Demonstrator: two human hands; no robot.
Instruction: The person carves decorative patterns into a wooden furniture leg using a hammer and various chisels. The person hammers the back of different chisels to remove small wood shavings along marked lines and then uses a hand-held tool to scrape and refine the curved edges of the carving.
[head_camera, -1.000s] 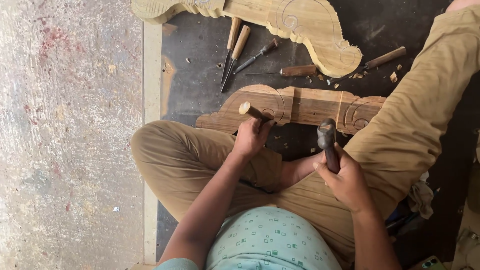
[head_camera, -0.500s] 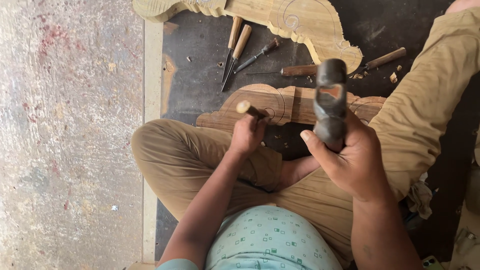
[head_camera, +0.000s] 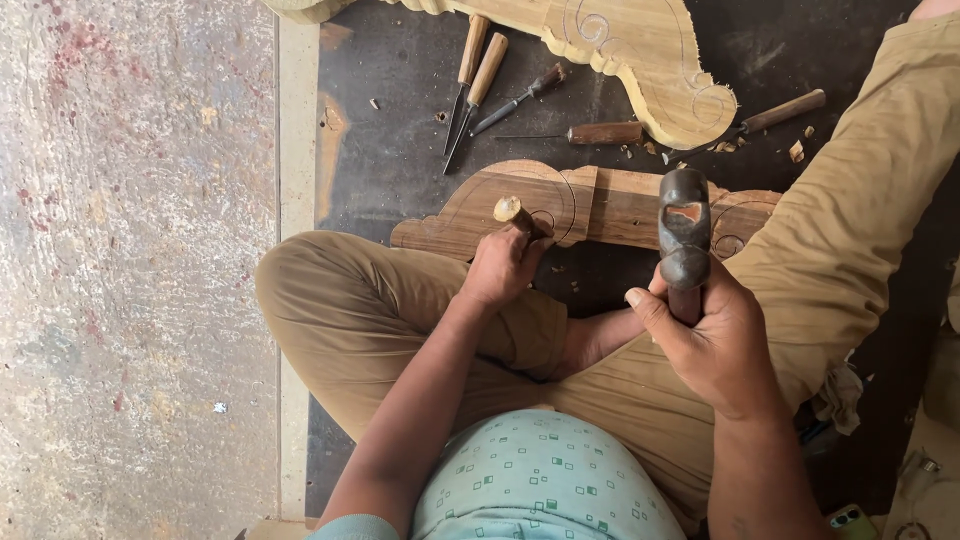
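Left hand (head_camera: 505, 265) clenched on chisel (head_camera: 520, 215), tip on carved wood panel (head_camera: 520, 205) just past the grip; right hand (head_camera: 715, 345) grasps mallet (head_camera: 684, 230) raised above panel; scroll outlines cut, relief mostly uncarved.

The right hand (head_camera: 722, 345) now holds the dark, round-headed metal hammer (head_camera: 685, 228) raised over the carved brown wooden panel (head_camera: 590, 205). A second ago hand and hammer sit low by the knee, the head just short of the panel's edge. Half a second ago the hammer is already lifted high toward the camera; now it sits slightly lower and farther right, its head covering part of the panel's right scroll.
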